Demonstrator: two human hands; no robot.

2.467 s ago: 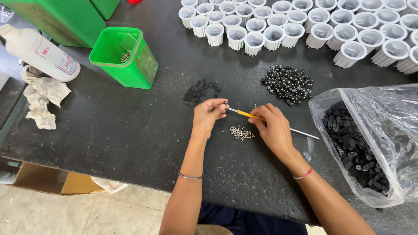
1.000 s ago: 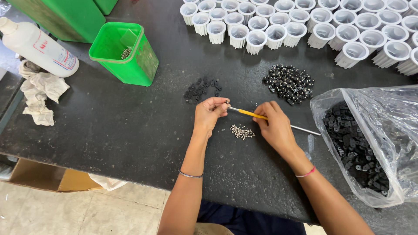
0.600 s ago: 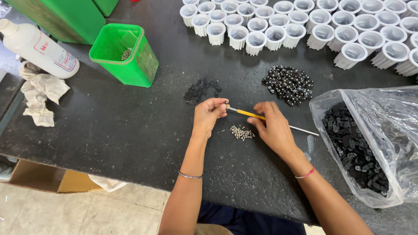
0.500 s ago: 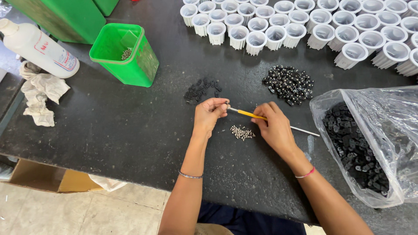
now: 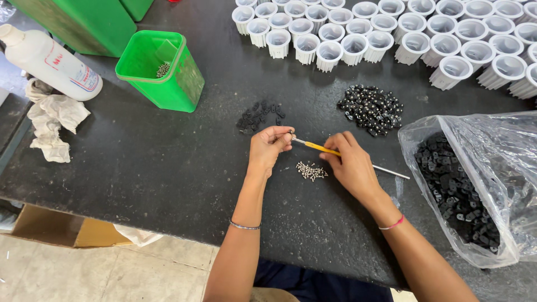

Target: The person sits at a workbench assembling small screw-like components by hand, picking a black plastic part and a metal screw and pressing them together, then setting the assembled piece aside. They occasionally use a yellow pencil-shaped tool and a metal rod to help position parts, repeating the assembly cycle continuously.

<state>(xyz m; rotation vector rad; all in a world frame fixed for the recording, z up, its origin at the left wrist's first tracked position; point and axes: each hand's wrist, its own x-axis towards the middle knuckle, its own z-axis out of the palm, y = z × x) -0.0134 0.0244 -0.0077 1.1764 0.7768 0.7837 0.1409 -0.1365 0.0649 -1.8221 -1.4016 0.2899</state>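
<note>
Evidently midway, the left hand [image 5: 268, 148] is pinching a small part while the right hand [image 5: 352, 165] is gripping a yellow-handled tool [image 5: 321, 147] at centre frame, with small screws [image 5: 311, 170] just below and black parts in the clear bag [image 5: 475, 184] at right remaining.

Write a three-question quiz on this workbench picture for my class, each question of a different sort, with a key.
1. True or false: the right hand holds a yellow-handled tool whose tip points at the left hand.
2. What lies on the black table just below the tool? A) a pile of small silver screws B) a coil of wire C) a paintbrush
3. Fill in: the clear plastic bag at the right holds small ____ parts.

Key
1. True; the left fingertips pinch something small at the tool's tip.
2. A, the small silver screws.
3. Black, the black parts.
</note>
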